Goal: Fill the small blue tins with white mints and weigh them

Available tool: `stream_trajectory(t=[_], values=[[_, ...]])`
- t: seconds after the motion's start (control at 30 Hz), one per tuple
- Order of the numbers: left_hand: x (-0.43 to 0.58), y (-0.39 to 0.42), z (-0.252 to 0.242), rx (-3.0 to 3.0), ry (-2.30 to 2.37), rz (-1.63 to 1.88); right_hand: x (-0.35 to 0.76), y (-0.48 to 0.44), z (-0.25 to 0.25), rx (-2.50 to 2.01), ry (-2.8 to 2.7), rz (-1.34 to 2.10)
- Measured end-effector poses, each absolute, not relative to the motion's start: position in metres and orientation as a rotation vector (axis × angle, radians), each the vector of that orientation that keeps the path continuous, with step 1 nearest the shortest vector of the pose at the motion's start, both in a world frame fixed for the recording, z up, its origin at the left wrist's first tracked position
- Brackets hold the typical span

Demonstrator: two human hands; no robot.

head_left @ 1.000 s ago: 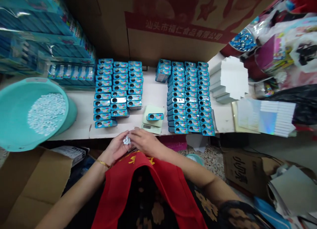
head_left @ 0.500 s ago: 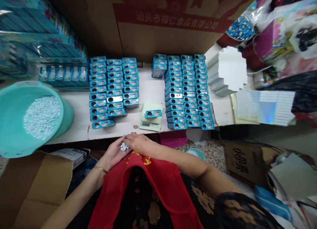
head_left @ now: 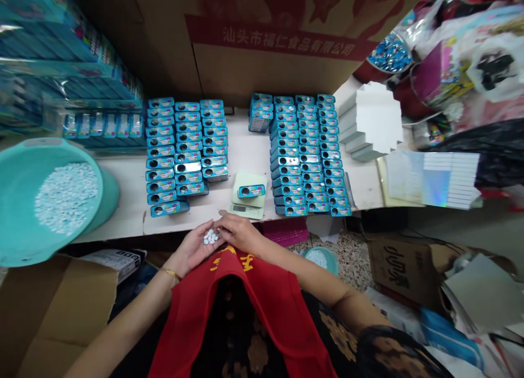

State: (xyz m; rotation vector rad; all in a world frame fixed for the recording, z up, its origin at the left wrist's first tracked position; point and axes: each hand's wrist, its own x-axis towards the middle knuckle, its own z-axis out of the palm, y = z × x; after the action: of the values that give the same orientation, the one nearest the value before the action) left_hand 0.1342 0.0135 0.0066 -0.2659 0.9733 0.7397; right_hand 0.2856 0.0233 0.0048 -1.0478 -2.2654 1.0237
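My left hand is cupped palm up and holds a small heap of white candies. Right beside them is my right hand, its fingers bent and pressed together at the heap's edge; whatever is between the fingertips is hidden. Both hands are in front of the table edge, above the red apron. Just beyond them stands a pale kitchen scale, with one blue tin lying on it. A turquoise basin at the left contains many more of the white candies.
Rows of blue tins stand left of the scale, and more tins stand to its right. A large cardboard box closes off the back. White cartons stack at right. Below the table sits a small turquoise bowl.
My right hand has shifted slightly right and up off the palm, uncovering more of the white candies. The view has moved a little; tins and scale stay put.
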Motion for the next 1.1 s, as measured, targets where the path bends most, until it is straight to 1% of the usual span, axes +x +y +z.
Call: stream_trajectory(t=[0.1,0.23,0.37,0.5,0.87,0.97,1.1], values=[[0.14,0.022,0.007,-0.262,0.925,0.76,0.297,0.032,0.008,-1.1,-2.01,1.075],[0.144,0.033,0.012,-0.221,0.895,0.722,0.319,0.059,0.007,-1.25,-1.763,0.949],[0.143,0.036,0.013,-0.201,0.908,0.704,0.338,0.083,-0.004,-1.318,-1.818,0.804],[0.139,0.031,0.01,-0.219,0.905,0.719,0.346,0.085,-0.01,-1.319,-1.891,0.731],[0.116,0.016,0.008,-0.239,0.969,0.807,0.377,0.075,0.013,-1.479,-1.623,0.512],[0.109,0.014,0.007,-0.255,1.002,0.832,0.387,0.071,0.008,-1.533,-1.621,0.561],[0.104,0.009,0.006,-0.27,1.021,0.852,0.392,0.065,-0.006,-1.542,-1.672,0.746]])
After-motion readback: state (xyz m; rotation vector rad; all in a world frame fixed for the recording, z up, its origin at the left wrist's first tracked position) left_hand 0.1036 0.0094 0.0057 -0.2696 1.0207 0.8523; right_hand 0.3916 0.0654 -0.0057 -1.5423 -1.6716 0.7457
